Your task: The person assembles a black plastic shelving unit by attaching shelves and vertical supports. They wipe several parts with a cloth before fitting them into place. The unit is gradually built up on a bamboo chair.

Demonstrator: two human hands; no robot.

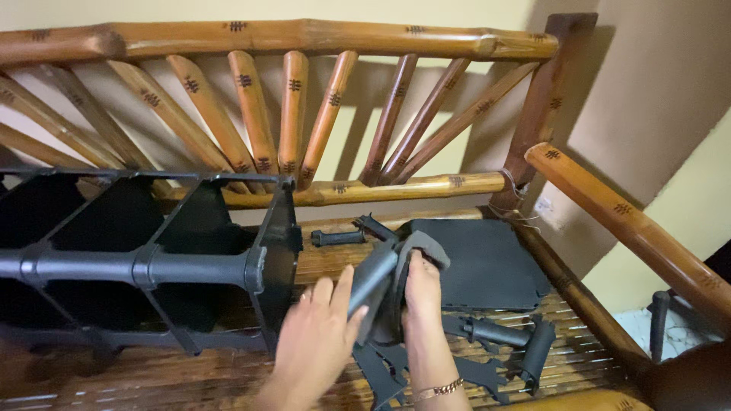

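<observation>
On slatted bamboo bench seat (190,377) against yellow wall (685,205), left hand (316,339) and right hand (421,297) gripping one dark plastic connector (381,278).

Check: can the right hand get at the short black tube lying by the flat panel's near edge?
Probably yes. The black tube lies uncovered on the bench seat, just beside the right hand. But that hand already grips a curled dark piece, so it isn't free.

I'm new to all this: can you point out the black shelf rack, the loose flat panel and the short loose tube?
black shelf rack (270,251), head view, on its right end panel.
flat panel (487,262), head view, on its middle.
short tube (339,237), head view, mid-length.
</observation>
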